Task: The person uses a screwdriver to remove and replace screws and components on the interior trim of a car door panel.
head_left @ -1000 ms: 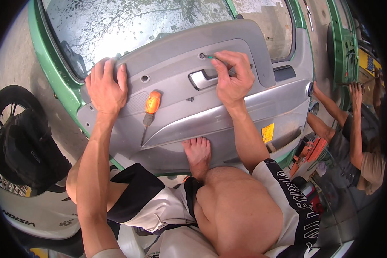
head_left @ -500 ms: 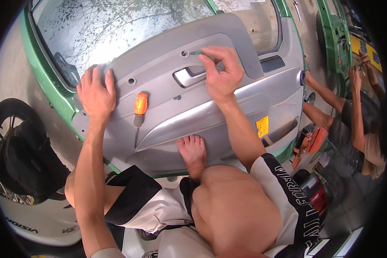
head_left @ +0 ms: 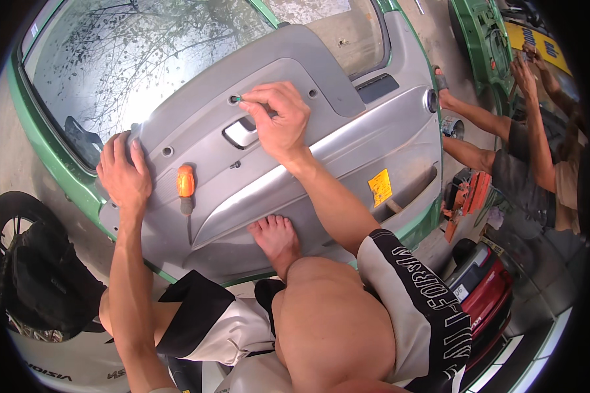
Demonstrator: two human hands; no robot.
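Note:
A grey door panel (head_left: 157, 229) on a green car door (head_left: 42, 150) lies in front of me. Between the thumb and fingers of my right hand (head_left: 283, 121) is a small green-tipped piece (head_left: 240, 99), mostly hidden. Its tip is at the round hole (head_left: 234, 99) above the silver inner door handle (head_left: 241, 133). My left hand (head_left: 124, 170) lies flat, fingers stretched, over the panel's upper left edge and holds nothing. An orange-handled screwdriver (head_left: 186, 183) rests on the panel between my hands, and a small dark screw (head_left: 235, 165) lies below the door handle.
My bare foot (head_left: 276, 239) is on the panel's lower part. A wheel with a black bag (head_left: 46, 275) stands at left. At right, another person's hands (head_left: 528, 69) are raised near a second green door (head_left: 482, 46); an orange-red tool (head_left: 467, 193) is on the ground nearby.
The view has shifted, so the door appears further left. My right hand has brought the green-tipped piece from just beside the round hole up to it. My left hand keeps its place on the edge.

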